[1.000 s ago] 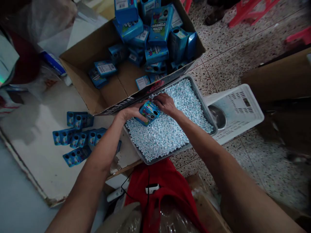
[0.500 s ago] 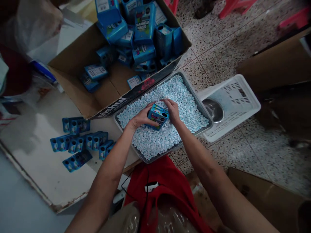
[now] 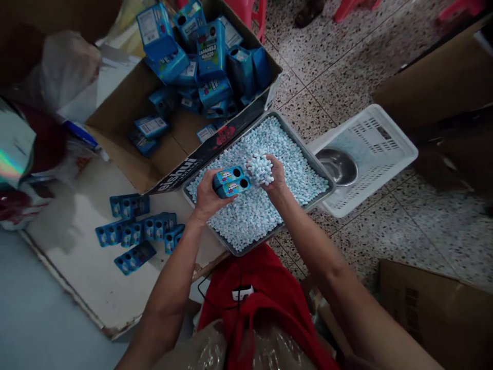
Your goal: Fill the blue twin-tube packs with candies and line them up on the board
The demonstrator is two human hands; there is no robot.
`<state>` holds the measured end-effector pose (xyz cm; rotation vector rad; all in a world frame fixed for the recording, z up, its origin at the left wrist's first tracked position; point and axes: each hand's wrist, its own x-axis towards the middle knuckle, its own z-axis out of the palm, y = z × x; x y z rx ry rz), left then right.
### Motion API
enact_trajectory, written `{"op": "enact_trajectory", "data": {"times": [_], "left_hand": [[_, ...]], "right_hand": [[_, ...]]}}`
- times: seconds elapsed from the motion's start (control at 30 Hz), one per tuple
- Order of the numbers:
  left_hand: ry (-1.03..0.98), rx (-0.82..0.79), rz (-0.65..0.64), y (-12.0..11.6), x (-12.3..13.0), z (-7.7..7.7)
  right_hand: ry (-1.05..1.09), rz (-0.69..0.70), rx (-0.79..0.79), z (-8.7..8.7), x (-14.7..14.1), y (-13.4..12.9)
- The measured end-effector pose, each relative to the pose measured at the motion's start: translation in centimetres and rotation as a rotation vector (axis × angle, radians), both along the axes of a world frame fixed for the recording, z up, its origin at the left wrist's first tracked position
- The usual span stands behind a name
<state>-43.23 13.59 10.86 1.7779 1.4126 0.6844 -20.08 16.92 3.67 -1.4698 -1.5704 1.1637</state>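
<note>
My left hand (image 3: pixel 208 197) grips two small blue candy boxes (image 3: pixel 232 181) side by side, their tops with round dark holes turned up. Close to their right, my right hand (image 3: pixel 276 177) cups a heap of small pale blue and white candies (image 3: pixel 260 168). Both hands are over a grey metal tray (image 3: pixel 332 184) filled with the same candies. On the table to the left, several more blue boxes (image 3: pixel 133 257) stand in clusters, with holes in their tops. Whether those boxes hold candies cannot be seen.
A cardboard box (image 3: pixel 111 121) with many blue candy boxes stands behind the tray. To the right, a white plastic basket (image 3: pixel 400 149) holds a metal bowl (image 3: pixel 341 167). Another carton (image 3: pixel 435 308) is at the lower right. Pink stools (image 3: pixel 348 7) are at the back.
My left hand has drawn slightly left with the boxes, and their tops now face up. My right hand has come up with a heap of candies in it.
</note>
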Motion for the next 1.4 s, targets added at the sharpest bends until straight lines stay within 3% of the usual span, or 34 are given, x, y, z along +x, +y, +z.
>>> {"op": "enact_trajectory", "data": {"times": [0.13, 0.27, 0.4, 0.63, 0.97, 1.13, 1.27, 1.4], "left_hand": [[0.027, 0.051, 0.032, 0.0, -0.7, -0.7], [-0.022, 0.107, 0.058, 0.0, -0.2, -1.7], [-0.057, 0.101, 0.033, -0.3, 0.1, -2.1], [-0.006, 0.022, 0.039, -0.8, -0.5, -1.8], [-0.087, 0.196, 0.004, -0.2, -0.9, -2.8], [-0.061, 0.153, 0.023, -0.3, -0.7, -3.1], [-0.026, 0.110, 0.039, -0.3, -0.8, -3.3], [-0.085, 0.058, 0.118, -0.3, -1.2, -3.9]], "right_hand": [[0.173, -0.192, -0.048, 3.4, -2.2, -0.8], [0.228, -0.250, -0.027, 6.7, -3.8, -1.2], [0.276, -0.238, -0.021, 8.4, -4.5, -0.8], [0.324, -0.282, 0.002, 9.8, -5.5, -0.6], [0.281, -0.153, 0.097, 10.7, -5.5, -1.1], [0.308, -0.187, 0.088, 11.4, -6.5, -2.2], [0.312, -0.188, 0.082, 11.3, -7.0, -3.4], [0.324, -0.110, 0.125, 10.2, -4.7, -4.9]]}}
